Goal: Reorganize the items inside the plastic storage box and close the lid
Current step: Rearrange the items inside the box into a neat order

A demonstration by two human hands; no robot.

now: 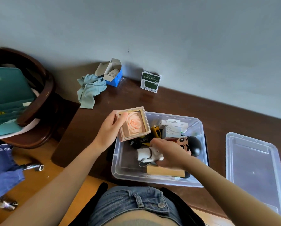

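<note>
Nearest to me, my right hand (167, 154) reaches down into the clear plastic storage box (118, 167), its fingers curled round a small white plush toy (150, 154) that lies over a flat wooden block (165, 171) at the box's near wall. Just beyond my knuckles sits a cartoon figure head (191, 145) with black hair, and past it, toward the far wall, a yellow tool (156, 131), a tangle of black cable (140, 141) and some white cartons (171, 128). My left hand (111, 129) holds a wooden-framed cube with a peach rose (133, 123) over the box's far left corner, thumb across its near face and fingers behind it. The box rests on a dark wooden table (185, 103); its clear lid (254, 168) lies flat on the table to the right, apart from the box. Farther back, by the wall, lie a pale blue cloth (89, 90), an opened blue carton (112, 74) and a green-and-white carton (150, 81).
</note>
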